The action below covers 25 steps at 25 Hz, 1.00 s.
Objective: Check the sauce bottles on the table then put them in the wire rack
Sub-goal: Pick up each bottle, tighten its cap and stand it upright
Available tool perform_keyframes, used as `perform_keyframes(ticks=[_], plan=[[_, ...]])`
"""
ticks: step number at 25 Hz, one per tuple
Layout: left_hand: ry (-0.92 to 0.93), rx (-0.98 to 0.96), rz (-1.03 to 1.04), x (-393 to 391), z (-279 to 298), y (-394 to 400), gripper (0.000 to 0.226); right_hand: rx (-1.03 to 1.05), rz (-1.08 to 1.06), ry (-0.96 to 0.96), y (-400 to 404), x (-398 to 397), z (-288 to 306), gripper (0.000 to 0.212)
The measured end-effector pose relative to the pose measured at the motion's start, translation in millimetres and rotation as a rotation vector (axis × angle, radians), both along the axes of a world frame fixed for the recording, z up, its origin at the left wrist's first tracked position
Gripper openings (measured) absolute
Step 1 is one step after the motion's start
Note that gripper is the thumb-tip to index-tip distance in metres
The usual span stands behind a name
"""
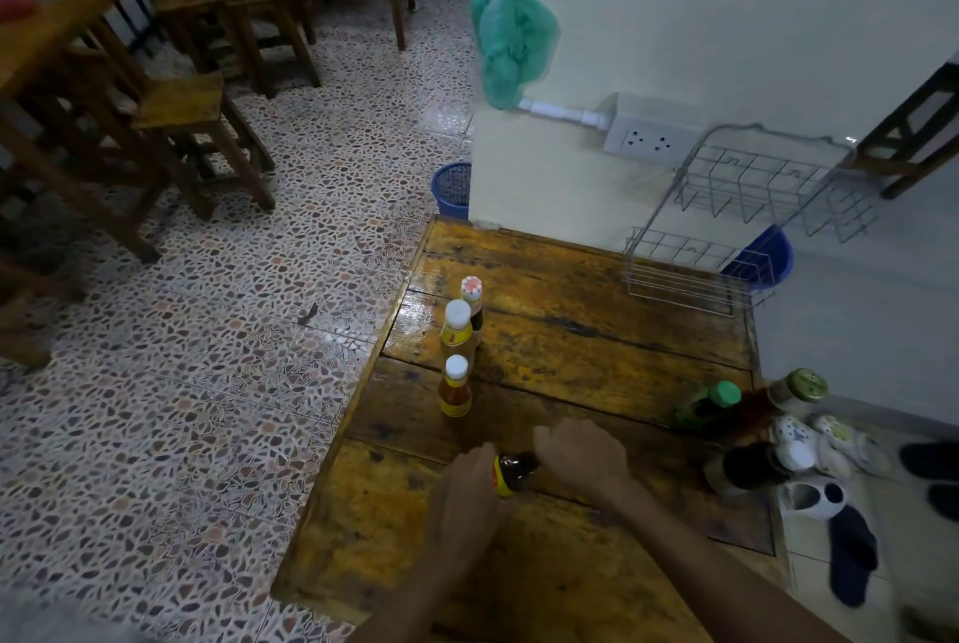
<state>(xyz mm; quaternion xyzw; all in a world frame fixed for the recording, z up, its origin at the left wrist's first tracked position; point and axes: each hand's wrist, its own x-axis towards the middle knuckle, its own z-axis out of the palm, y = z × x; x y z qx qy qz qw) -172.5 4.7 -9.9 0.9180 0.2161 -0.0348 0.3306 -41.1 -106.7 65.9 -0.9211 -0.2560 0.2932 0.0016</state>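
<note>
Both hands hold a dark sauce bottle (511,472) with a yellow label, tilted over the wooden table (571,347). My left hand (469,492) grips its body and my right hand (581,455) covers its neck and cap. Three bottles stand in a row on the table's left side: a small orange one (455,391), a taller yellow one (456,331) and a dark one with a red-white cap (473,300). At the right edge stand a green-capped bottle (708,406), a shaker jar (799,391) and a dark bottle (742,468). The empty wire rack (747,222) stands at the table's far right corner.
A cream wall with a power socket (648,139) rises behind the table. Blue baskets (452,188) sit on the floor by the wall. Wooden stools (187,108) fill the upper left. Shoes and socks (830,481) lie on the floor at right.
</note>
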Motion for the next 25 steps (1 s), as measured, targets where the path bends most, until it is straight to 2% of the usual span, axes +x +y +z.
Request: perform_keyframes(ticks=[2, 4, 8, 10, 17, 21, 25], plan=[[-0.071, -0.056, 0.050, -2.8, -10.0, 10.2, 0.037, 0.072, -0.014, -0.053, 13.4, -12.4, 2.6, 0.048], [-0.144, -0.138, 0.162, -6.6, -14.7, 22.9, 0.033, 0.285, -0.062, -0.063, 30.2, -23.3, 3.6, 0.050], [-0.217, -0.245, 0.288, -8.3, -17.4, 43.7, 0.054, 0.569, -0.056, 0.037, 48.6, -35.9, 2.8, 0.014], [-0.248, -0.317, 0.354, -7.8, -15.9, 49.4, 0.053, 0.589, -0.010, 0.026, 51.5, -41.1, 0.8, 0.009], [-0.257, -0.441, 0.487, 4.9, -17.6, 54.3, 0.028, 0.584, 0.084, 0.006, 54.7, -50.9, -12.4, 0.042], [-0.252, -0.449, 0.492, 11.4, -16.5, 56.3, 0.029, 0.536, 0.069, 0.033, 53.9, -51.4, -14.9, 0.058], [-0.211, -0.426, 0.465, 11.4, -21.7, 59.0, 0.036, 0.554, 0.060, 0.074, 51.6, -51.6, -16.7, 0.065]])
